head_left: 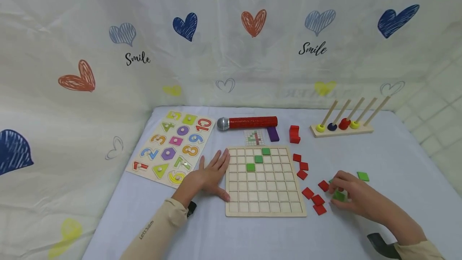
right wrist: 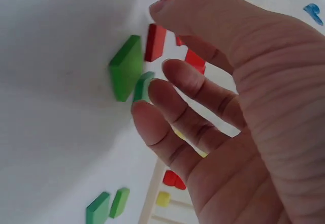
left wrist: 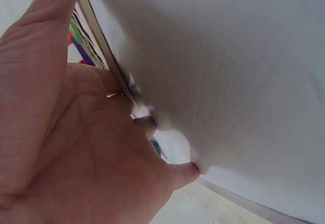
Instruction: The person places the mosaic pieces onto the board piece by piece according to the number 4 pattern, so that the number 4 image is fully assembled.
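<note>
My left hand rests with spread, straight fingers along the left edge of a wooden grid board. The left wrist view shows its palm and fingertips along that edge. Three green tiles lie on the board in a diagonal. To the board's right, my right hand hovers over a green square tile, its thumb and bent fingers apart with nothing between them. Another green tile is partly hidden behind the fingertips. Several red tiles lie between this hand and the board.
A number-and-shape puzzle board lies at the left. Behind the grid board are a red microphone, a small pattern card, a purple block and red blocks. A peg stand with rings stands at the back right.
</note>
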`<state>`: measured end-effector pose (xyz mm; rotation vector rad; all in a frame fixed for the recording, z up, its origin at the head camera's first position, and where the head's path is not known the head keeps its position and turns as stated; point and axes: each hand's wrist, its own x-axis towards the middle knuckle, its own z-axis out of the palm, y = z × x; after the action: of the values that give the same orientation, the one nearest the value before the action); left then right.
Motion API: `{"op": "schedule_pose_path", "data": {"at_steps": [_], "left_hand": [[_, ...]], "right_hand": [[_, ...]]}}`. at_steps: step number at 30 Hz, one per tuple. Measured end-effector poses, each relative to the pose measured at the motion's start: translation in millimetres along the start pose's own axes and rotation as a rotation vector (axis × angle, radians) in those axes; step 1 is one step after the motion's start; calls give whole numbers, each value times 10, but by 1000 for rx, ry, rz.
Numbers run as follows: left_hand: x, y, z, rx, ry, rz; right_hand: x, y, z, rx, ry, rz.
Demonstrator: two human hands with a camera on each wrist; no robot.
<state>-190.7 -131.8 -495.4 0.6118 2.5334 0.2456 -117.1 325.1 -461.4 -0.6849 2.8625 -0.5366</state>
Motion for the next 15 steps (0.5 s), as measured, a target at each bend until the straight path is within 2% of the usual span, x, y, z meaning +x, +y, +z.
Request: {"op": "schedule_pose_path", "data": {"at_steps": [5, 8, 11, 15], "left_hand": [[-1, -1, -31, -9, -4, -5], [-12, 1, -40, -11, -5, 6], [-47, 34, -72, -5, -8, 16], [-73, 62, -90, 7, -9, 17]], "right_hand": [[-72, 86, 91, -27, 53, -49], [-101, 95, 119, -44, 99, -44], [-122, 105, 127, -43, 108, -22], [-128, 123, 117, -25, 75, -22]]}}
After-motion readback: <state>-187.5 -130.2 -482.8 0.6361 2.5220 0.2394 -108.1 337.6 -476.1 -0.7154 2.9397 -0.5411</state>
